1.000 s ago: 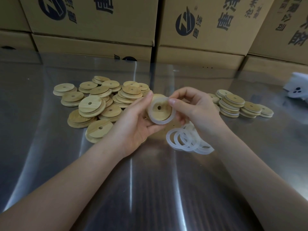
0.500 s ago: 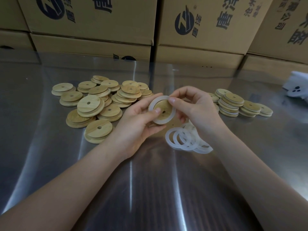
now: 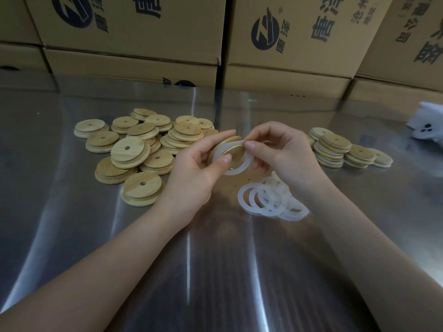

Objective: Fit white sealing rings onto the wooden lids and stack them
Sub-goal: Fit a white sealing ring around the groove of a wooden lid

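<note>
Steel table [image 3: 72, 236]. Big pile of bare lids [image 3: 134, 149] left of the grip, so most are left to do. Few ringed stacks [image 3: 335, 149] right of it, done. Loose rings [image 3: 268, 200] just below-right. Left hand [image 3: 194, 173] grips tilted lid [image 3: 236, 150], thumb on ring [image 3: 239, 171]. Right hand [image 3: 282, 152] pinches ring's top edge. Ring looks partly seated.

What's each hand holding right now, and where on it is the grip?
Left hand holds a wooden lid by its rim, thumb across the near face. Right hand pinches the white sealing ring at its top edge, against the lid.
</note>
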Motion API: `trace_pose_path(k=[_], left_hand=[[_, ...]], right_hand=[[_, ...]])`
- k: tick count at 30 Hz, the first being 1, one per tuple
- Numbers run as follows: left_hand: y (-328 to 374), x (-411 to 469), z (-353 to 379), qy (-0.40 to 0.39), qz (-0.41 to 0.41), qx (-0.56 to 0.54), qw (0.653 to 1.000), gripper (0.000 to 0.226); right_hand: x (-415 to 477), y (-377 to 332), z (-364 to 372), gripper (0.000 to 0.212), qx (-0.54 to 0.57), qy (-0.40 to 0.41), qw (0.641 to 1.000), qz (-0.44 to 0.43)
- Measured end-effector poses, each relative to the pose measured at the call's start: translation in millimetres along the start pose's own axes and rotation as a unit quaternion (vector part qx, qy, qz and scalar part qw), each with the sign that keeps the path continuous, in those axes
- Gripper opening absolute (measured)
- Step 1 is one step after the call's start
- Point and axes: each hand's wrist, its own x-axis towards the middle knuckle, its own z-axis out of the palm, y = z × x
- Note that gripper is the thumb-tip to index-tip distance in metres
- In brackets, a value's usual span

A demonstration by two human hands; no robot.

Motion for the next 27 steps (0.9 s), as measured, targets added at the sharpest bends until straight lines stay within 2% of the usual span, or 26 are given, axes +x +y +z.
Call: trace_pose_path(k=[6,13,21,27], left_hand=[[-0.4,-1.0,-1.0,0.012,0.103,0.131,0.986,0.050],[-1.7,-1.4,-2.0,0.033,0.204,0.226,0.952,0.029],[-3.7,-1.8,-1.7,0.053,0.198,0.212,0.955,0.023],[-3.4,-2.0,-0.6,0.055,0.151,0.150,0.976,0.023]], right_hand=[[0.6,-0.4,-2.4,0.010,-0.027,-0.015,0.999,-0.016],[1.2,-3.0,-3.1,0.012,-0.015,-0.011,1.000,-0.009],[0.8,-3.7,-4.3,0.010,0.014,-0.023,0.999,0.022],[0.2,-4.5,-3.4,0.006,0.026,-0.027,0.999,0.029]])
